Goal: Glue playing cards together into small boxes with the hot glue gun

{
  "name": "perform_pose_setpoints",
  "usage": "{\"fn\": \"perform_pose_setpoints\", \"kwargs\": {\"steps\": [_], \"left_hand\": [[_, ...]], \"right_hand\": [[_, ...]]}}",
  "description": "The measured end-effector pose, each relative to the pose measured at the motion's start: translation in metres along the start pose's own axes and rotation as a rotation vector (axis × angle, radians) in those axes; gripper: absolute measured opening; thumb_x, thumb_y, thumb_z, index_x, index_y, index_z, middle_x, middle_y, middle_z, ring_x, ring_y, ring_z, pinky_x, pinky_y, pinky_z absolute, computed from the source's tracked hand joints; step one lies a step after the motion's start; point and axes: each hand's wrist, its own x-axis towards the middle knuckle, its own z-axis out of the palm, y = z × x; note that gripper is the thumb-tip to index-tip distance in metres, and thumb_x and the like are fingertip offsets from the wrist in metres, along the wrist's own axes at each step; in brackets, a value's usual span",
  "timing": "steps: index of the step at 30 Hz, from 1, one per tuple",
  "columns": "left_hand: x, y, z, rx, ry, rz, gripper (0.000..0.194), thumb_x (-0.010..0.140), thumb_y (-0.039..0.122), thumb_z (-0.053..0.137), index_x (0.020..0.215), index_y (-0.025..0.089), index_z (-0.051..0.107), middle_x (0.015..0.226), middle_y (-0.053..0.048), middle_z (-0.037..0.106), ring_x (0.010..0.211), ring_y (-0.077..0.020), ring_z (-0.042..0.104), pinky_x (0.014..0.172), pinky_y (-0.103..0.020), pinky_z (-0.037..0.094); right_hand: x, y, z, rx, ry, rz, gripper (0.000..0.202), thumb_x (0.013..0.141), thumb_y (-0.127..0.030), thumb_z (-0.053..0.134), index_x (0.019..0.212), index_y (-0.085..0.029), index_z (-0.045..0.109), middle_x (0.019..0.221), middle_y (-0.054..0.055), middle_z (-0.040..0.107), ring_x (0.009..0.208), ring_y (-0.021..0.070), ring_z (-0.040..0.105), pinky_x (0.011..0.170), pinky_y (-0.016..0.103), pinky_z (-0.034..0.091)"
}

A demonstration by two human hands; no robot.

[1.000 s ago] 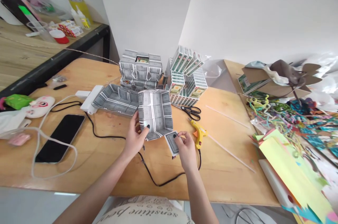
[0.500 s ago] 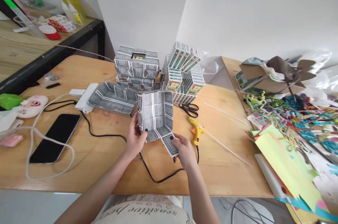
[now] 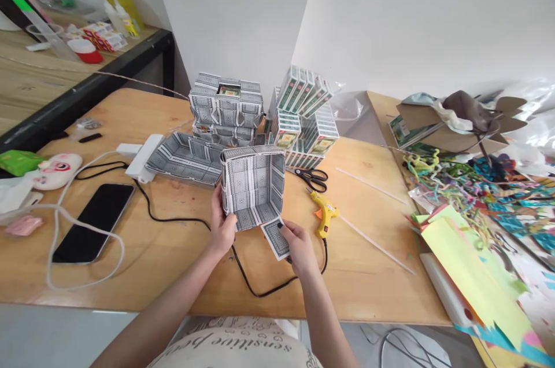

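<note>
An open box made of playing cards (image 3: 251, 188) is tilted toward me above the table. My left hand (image 3: 222, 223) is closed on its left side, thumb on the lower front edge. My right hand (image 3: 299, 246) pinches a single playing card (image 3: 276, 239) with a dark patterned back, just below the box's lower right edge. Whether the card touches the box I cannot tell. Behind the box lies a longer card tray (image 3: 186, 159), and past it stands a stack of card-made boxes (image 3: 226, 105). To the right of my right hand rests a yellow glue gun (image 3: 324, 213).
Black scissors (image 3: 314, 178) and stacked card packs (image 3: 303, 119) sit behind the glue gun. Glue sticks (image 3: 376, 243) lie to the right. On the left are a phone (image 3: 94, 223), white cable and power strip (image 3: 145, 158). Colourful craft scraps (image 3: 468, 183) crowd the right side.
The box has turned slightly and shifted a little left in my left hand. My right hand has moved slightly with the card, which now looks more separate from the box's edge.
</note>
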Motion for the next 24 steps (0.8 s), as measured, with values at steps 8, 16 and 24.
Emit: {"fn": "perform_pose_setpoints", "kwargs": {"steps": [8, 16, 24], "left_hand": [[0.001, 0.006, 0.001, 0.045, 0.14, 0.016, 0.059, 0.067, 0.016, 0.042, 0.126, 0.022, 0.036, 0.127, -0.005, 0.047, 0.12, -0.0242, 0.041, 0.101, -0.035, 0.034], [0.008, -0.002, 0.001, -0.011, 0.163, 0.121, 0.059, 0.063, 0.014, 0.042, 0.122, 0.021, 0.041, 0.114, -0.007, 0.053, 0.112, -0.0246, 0.046, 0.097, -0.039, 0.037], [0.013, -0.01, 0.001, 0.031, 0.177, 0.148, 0.055, 0.068, 0.014, 0.042, 0.123, 0.022, 0.04, 0.114, -0.008, 0.052, 0.108, -0.0232, 0.049, 0.093, -0.039, 0.041]], "right_hand": [[-0.01, -0.002, 0.013, 0.031, 0.02, -0.154, 0.031, 0.072, -0.039, 0.058, 0.092, -0.019, 0.069, 0.073, 0.0, 0.065, 0.069, 0.0142, 0.058, 0.061, 0.023, 0.044], [-0.014, -0.014, 0.01, -0.185, 0.043, -0.244, 0.036, 0.076, -0.041, 0.053, 0.093, -0.014, 0.069, 0.065, 0.0, 0.061, 0.061, 0.014, 0.051, 0.053, 0.022, 0.037], [-0.021, -0.016, 0.023, -0.165, 0.218, -0.262, 0.036, 0.077, -0.042, 0.051, 0.089, -0.013, 0.067, 0.058, -0.002, 0.054, 0.051, 0.0098, 0.039, 0.045, 0.02, 0.028]]}}
